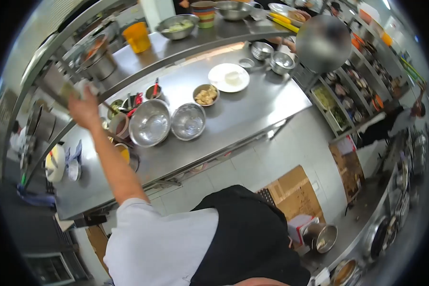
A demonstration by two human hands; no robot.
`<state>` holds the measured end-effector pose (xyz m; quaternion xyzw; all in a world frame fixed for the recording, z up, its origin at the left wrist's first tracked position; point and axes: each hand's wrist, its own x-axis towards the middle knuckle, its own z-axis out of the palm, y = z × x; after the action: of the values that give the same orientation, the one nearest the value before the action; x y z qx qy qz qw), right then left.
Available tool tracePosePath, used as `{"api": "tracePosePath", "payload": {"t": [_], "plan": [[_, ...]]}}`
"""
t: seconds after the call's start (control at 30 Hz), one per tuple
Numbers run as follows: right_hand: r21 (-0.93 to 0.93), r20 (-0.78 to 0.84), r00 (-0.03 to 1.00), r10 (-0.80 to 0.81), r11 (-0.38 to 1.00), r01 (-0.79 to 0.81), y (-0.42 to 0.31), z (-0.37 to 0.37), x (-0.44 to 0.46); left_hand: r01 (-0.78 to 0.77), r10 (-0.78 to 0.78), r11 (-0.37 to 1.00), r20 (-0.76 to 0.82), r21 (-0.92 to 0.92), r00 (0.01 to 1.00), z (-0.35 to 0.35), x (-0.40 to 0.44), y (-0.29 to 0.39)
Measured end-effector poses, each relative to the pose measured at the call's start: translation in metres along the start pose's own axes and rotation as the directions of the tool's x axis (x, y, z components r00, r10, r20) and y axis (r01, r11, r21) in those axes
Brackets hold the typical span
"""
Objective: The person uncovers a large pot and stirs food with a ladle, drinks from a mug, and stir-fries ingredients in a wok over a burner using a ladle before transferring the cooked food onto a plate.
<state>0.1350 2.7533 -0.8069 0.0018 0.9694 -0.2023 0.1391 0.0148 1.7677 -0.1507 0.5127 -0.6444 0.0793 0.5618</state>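
Observation:
My left hand (84,108) is stretched out at the upper left, by the metal rail of the raised shelf (128,85). Its fingers are curled and partly blurred around a pale thing (86,87) that I cannot make out. Below the forearm stand a pot with yellow contents (124,153) and a container of reddish-brown liquid (120,125). Two steel bowls (150,123) sit side by side to the right of the arm. My right hand does not show.
The steel counter (195,152) also bears a bowl of pale chunks (206,95) and a white plate (229,78). On the upper shelf are an orange pitcher (137,37) and a steel bowl (177,26). Cardboard (295,195) lies on the floor. A co-worker (395,124) stands at far right.

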Motion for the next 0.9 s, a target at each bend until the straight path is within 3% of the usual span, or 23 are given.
{"api": "tracePosePath", "payload": {"t": [0.03,0.07,0.1,0.13,0.17,0.2,0.23,0.3,0.33,0.37,0.4,0.43,0.47,0.5,0.53,0.6,0.67,0.7,0.77,0.83,0.9], "plan": [[0.15,-0.025,0.999,0.039,0.988,-0.034,0.004,0.001,-0.004,0.104,-0.133,0.986,0.239,0.129,0.962,0.01,0.015,-0.011],[0.278,0.035,0.976,0.214,0.936,-0.215,-0.005,-0.009,-0.005,0.014,-0.143,0.945,0.372,0.328,0.917,0.028,0.027,-0.026],[0.517,0.124,0.91,0.395,0.758,-0.399,-0.041,-0.033,-0.009,-0.101,-0.047,0.934,0.398,0.343,0.916,0.044,0.033,-0.039],[0.708,0.246,0.797,0.552,0.459,-0.537,-0.077,-0.057,-0.013,-0.073,-0.052,0.956,0.409,0.285,0.911,0.05,0.039,-0.042],[0.789,0.341,0.695,0.633,0.21,-0.578,-0.115,-0.08,-0.021,-0.048,-0.053,0.974,0.429,0.221,0.902,0.054,0.036,-0.041],[0.78,0.246,0.767,0.593,0.349,-0.52,-0.214,-0.163,-0.025,0.096,-0.045,0.991,0.438,-0.096,0.898,0.046,0.017,-0.032],[0.792,0.251,0.783,0.569,0.345,-0.505,-0.215,-0.164,-0.026,0.241,-0.045,0.887,0.446,-0.395,0.894,0.034,-0.004,-0.014],[0.815,0.254,0.789,0.559,0.315,-0.486,-0.22,-0.158,-0.028,0.393,-0.216,0.447,0.329,-0.804,0.919,0.017,-0.069,0.05],[0.805,0.241,0.816,0.526,0.36,-0.471,-0.222,-0.157,-0.03,0.451,-0.091,0.196,0.442,-0.871,0.892,0.02,-0.098,0.069],[0.795,0.225,0.834,0.504,0.399,-0.456,-0.218,-0.156,-0.044,0.527,0.065,-0.069,0.524,-0.847,0.85,0.021,-0.129,0.095],[0.817,0.202,0.811,0.549,0.362,-0.448,-0.211,-0.151,-0.059,0.659,0.189,-0.277,0.633,-0.699,0.751,0.008,-0.165,0.137],[0.807,0.18,0.803,0.568,0.382,-0.451,-0.207,-0.144,-0.068,0.754,0.338,-0.439,0.688,-0.488,0.642,-0.011,-0.2,0.18],[0.797,0.163,0.79,0.592,0.393,-0.459,-0.204,-0.135,-0.082,0.818,0.477,-0.507,0.702,-0.272,0.529,-0.019,-0.236,0.221],[0.828,0.141,0.756,0.64,0.342,-0.444,-0.206,-0.134,-0.097,0.884,0.558,-0.449,0.732,-0.13,0.391,-0.034,-0.273,0.261],[0.853,0.163,0.684,0.711,0.247,-0.46,-0.214,-0.14,-0.115,0.919,0.628,-0.388,0.712,-0.065,0.315,-0.072,-0.301,0.308],[0.876,0.209,0.53,0.822,0.084,-0.476,-0.204,-0.127,-0.166,0.959,0.843,-0.23,0.527,0.166,0.111,-0.132,-0.365,0.362],[0.888,0.243,0.371,0.896,-0.051,-0.458,-0.197,-0.084,-0.234,0.963,0.948,0.048,0.291,0.265,-0.128,-0.194,-0.434,0.392],[0.899,0.247,0.292,0.924,-0.106,-0.424,-0.193,-0.066,-0.264,0.935,0.945,0.21,0.185,0.285,-0.269,-0.23,-0.468,0.397],[0.905,0.275,0.248,0.929,-0.163,-0.392,-0.186,-0.007,-0.333,0.845,0.863,0.494,0.008,0.207,-0.506,-0.315,-0.53,0.387],[0.851,0.407,0.086,0.91,-0.342,-0.399,-0.198,0.014,-0.385,0.737,0.738,0.673,-0.124,0.057,-0.664,-0.412,-0.584,0.348],[0.873,0.434,-0.039,0.9,-0.431,-0.23,-0.223,0.038,-0.417,0.612,0.572,0.785,-0.27,-0.096,-0.775,-0.481,-0.639,0.3]]}}
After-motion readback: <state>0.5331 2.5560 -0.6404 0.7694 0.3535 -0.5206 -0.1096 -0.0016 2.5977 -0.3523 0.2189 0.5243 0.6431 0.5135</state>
